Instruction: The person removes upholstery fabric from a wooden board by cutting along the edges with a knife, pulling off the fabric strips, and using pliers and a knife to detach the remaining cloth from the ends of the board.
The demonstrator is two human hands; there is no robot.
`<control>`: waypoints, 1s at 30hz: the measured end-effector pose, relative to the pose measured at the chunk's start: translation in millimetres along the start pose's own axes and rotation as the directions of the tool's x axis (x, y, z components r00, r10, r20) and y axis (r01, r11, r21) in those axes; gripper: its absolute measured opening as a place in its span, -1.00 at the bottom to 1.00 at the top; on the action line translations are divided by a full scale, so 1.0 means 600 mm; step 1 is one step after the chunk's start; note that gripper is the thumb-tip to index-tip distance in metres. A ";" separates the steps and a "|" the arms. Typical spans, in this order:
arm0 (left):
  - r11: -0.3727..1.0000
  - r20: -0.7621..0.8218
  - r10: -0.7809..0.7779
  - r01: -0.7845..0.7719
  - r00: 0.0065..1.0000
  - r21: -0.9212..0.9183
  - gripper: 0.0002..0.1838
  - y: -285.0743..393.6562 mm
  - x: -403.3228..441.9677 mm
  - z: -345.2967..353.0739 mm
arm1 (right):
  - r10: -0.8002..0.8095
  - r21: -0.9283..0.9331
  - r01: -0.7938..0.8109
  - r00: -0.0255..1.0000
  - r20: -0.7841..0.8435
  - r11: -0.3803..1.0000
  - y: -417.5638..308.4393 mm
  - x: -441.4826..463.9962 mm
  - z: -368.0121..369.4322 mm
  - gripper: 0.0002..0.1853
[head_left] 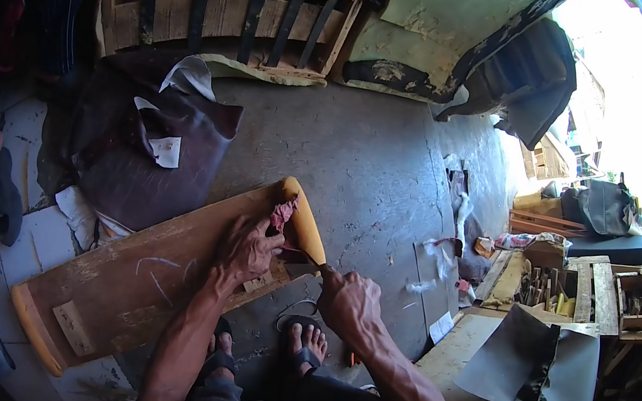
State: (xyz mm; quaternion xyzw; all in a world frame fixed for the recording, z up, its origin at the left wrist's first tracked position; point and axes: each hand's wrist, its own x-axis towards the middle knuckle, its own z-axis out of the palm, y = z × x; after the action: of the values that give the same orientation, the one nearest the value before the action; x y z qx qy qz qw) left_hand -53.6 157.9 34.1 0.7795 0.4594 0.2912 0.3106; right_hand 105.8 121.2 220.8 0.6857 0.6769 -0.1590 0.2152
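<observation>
A long wooden panel (pixel 141 270) with rounded yellow-orange end pieces lies slanted in front of me. My left hand (pixel 248 252) rests on its upper right part, fingers bent beside a crumpled reddish scrap (pixel 285 210), and seems to press or hold reddish material there. The yellow end piece (pixel 305 227) runs just right of that hand. At its lower tip my right hand (pixel 348 301) is closed in a fist round a dark, thin tool, mostly hidden by the fingers. The tool's tip meets the panel's corner.
Dark maroon sheeting (pixel 156 130) lies on the floor at upper left. A slatted wooden frame (pixel 223 17) and foam-covered piece (pixel 416 34) stand at the back. At right are a wooden bench (pixel 456 348), grey material (pixel 515 356) and a tool box (pixel 549 287). Another person's foot (pixel 5 195) is at left.
</observation>
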 end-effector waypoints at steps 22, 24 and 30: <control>0.976 -0.017 0.171 -0.172 0.985 -0.131 -0.85 -0.017 0.018 -0.012 | 0.079 0.068 -0.079 0.997 -0.011 0.995 -0.007 0.034 0.055 -0.64; 0.979 0.009 0.169 -0.167 0.985 -0.119 -0.84 -0.020 0.017 -0.013 | 0.093 0.115 -0.100 0.994 0.058 0.988 -0.003 0.051 0.058 -0.64; 0.978 0.050 0.176 -0.169 0.983 -0.126 -0.84 -0.018 0.025 -0.015 | -0.258 0.170 0.222 0.938 0.232 0.960 0.101 0.124 0.059 -0.69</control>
State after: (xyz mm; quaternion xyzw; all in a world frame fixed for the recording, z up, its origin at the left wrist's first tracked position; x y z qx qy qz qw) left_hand -59.8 177.2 34.2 0.8046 0.3618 0.3204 0.3450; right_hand 171.0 167.8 157.5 0.5856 0.7097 -0.3174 0.2294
